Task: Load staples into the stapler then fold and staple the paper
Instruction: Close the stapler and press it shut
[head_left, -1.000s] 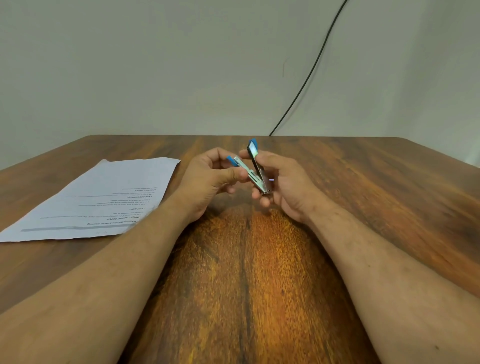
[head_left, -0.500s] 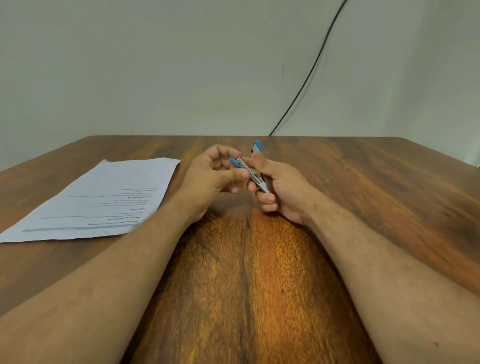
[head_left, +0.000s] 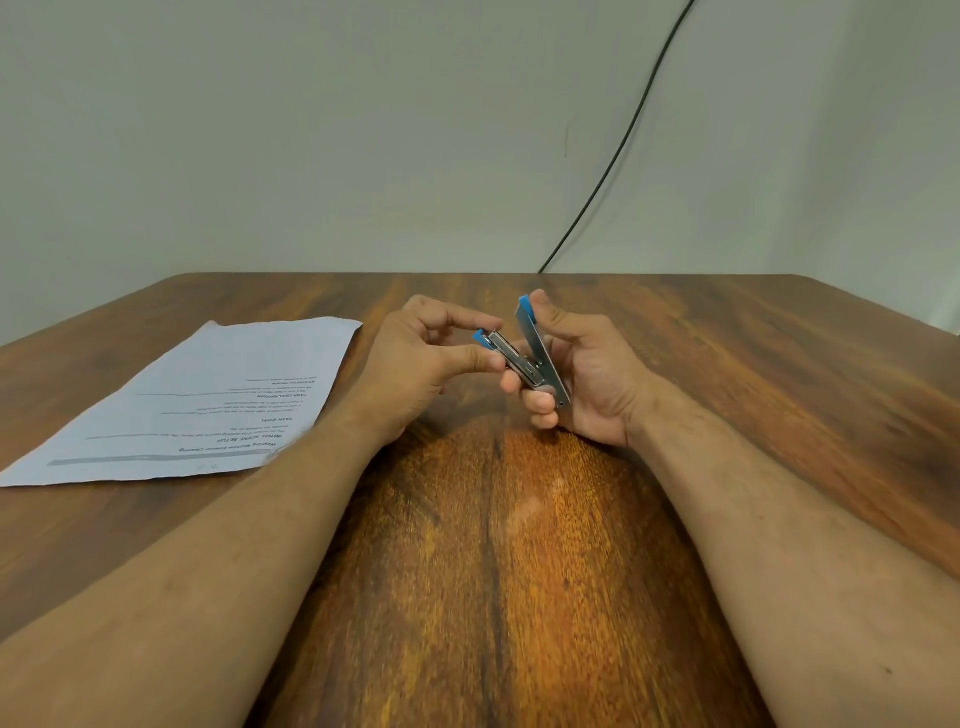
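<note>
A small silver stapler with blue tips (head_left: 535, 358) is held above the middle of the table, its two arms spread in a V. My right hand (head_left: 587, 379) grips the upper arm and hinge end, fingers curled round it. My left hand (head_left: 426, 358) pinches the lower arm near its blue tip between thumb and forefinger. A printed white paper sheet (head_left: 208, 405) lies flat on the table to the left, apart from both hands. No loose staples show.
The wooden table (head_left: 519, 571) stretches from the near edge to the pale wall. A black cable (head_left: 613, 156) runs down the wall behind the far table edge.
The stapler's arms closed partway half a second ago and now stand spread wide again. Both hands stayed in about the same place above the table.
</note>
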